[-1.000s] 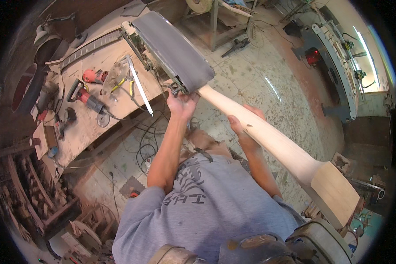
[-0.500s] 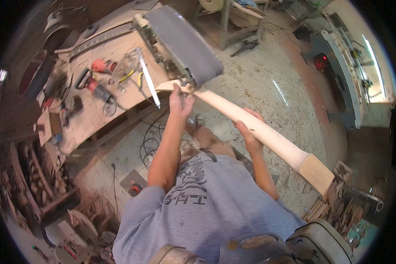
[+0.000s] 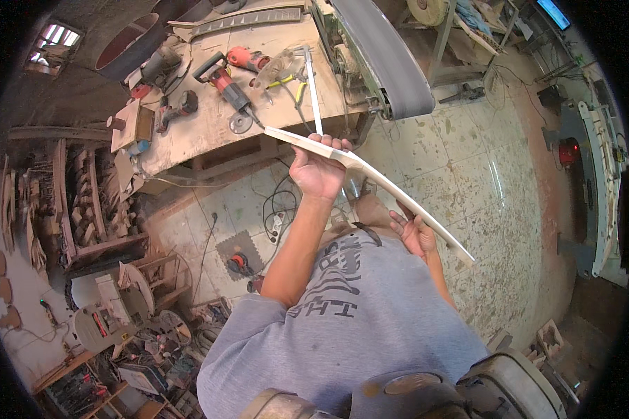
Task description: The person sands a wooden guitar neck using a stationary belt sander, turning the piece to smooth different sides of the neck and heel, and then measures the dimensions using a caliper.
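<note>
A pale wooden guitar neck point(image 3: 391, 187) slants from the workbench's front edge down to the right, its narrow edge turned up. My left hand point(image 3: 319, 170) grips it near the bent headstock end, fingers curled over the top. Close under its lower right end is my right hand point(image 3: 416, 234), palm up and fingers apart; whether they touch the wood is hard to tell. Beyond the neck stands a belt sander point(image 3: 388, 63) with a wide grey belt, apart from the wood.
On the workbench point(image 3: 182, 143) lie a red-and-black angle grinder point(image 3: 227, 89), a red power tool point(image 3: 247, 59), a cordless drill point(image 3: 177, 110), yellow-handled pliers point(image 3: 298, 91) and a metal caliper point(image 3: 312, 87). Cables point(image 3: 276, 202) trail over the floor. Wood scraps fill a rack point(image 3: 77, 202) at left.
The guitar neck has come away from the sander's belt end and turned edge-up. My right hand's fingers have loosened from around it. The view has swung left.
</note>
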`<state>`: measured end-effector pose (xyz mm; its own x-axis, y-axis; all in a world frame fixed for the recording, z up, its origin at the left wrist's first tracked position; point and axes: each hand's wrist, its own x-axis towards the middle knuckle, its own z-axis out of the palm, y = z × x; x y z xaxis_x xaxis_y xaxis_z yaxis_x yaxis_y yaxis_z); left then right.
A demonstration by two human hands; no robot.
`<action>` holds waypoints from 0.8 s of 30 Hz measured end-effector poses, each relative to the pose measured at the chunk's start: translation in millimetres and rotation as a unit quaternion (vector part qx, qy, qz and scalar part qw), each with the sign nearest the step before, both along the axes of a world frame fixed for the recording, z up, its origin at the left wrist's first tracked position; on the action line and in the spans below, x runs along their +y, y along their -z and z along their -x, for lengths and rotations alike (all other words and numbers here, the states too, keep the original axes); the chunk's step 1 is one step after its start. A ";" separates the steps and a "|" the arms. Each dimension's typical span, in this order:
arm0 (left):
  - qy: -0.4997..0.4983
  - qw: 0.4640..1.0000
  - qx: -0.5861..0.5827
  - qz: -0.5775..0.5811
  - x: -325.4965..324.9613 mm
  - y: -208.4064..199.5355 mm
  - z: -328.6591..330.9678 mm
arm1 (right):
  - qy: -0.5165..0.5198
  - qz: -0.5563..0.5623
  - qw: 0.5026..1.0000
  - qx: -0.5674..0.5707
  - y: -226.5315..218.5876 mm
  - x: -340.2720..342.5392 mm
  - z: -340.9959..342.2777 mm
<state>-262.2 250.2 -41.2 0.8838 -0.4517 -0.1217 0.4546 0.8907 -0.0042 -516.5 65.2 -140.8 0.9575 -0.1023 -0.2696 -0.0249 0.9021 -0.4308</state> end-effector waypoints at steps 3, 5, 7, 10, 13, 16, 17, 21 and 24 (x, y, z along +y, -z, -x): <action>0.016 0.999 -0.050 0.015 -10.0 -16.5 2.2 | -0.036 -0.044 0.998 0.028 -18.3 3.3 -6.5; 0.022 0.997 -0.079 -0.012 -15.3 -28.3 2.4 | -0.098 0.004 0.995 0.031 -29.5 0.3 -2.4; 0.036 0.994 -0.100 -0.035 -22.4 -33.2 1.4 | -0.150 0.132 0.976 0.089 -42.2 -8.2 2.1; 0.071 0.987 -0.128 -0.061 -31.7 -37.6 -2.5 | -0.125 0.468 0.859 0.167 -67.9 -29.1 3.7; 0.099 0.977 -0.167 -0.092 -51.2 -54.5 3.4 | 0.041 0.725 0.687 0.032 -116.4 -12.9 -39.5; 0.153 0.966 -0.196 -0.070 -82.8 -75.4 7.9 | 0.083 0.724 0.683 -0.058 -129.3 -8.6 -72.3; 0.169 0.963 -0.197 -0.070 -89.7 -79.3 6.9 | 0.065 0.696 0.715 -0.024 -126.6 -9.3 -76.1; 0.213 0.946 -0.235 -0.064 -106.5 -102.3 -5.0 | 0.005 0.659 0.751 0.053 -127.3 -35.9 -82.6; 0.179 0.936 -0.228 -0.202 -116.1 -132.4 -12.8 | 0.021 0.683 0.727 0.068 -128.8 -65.9 -92.4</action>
<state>-249.5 134.1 91.2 0.6867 -0.7269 0.0066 0.5961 0.5683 0.5671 -424.1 -0.8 -12.0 0.9198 -0.3920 0.0183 -0.1362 -0.3627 -0.9219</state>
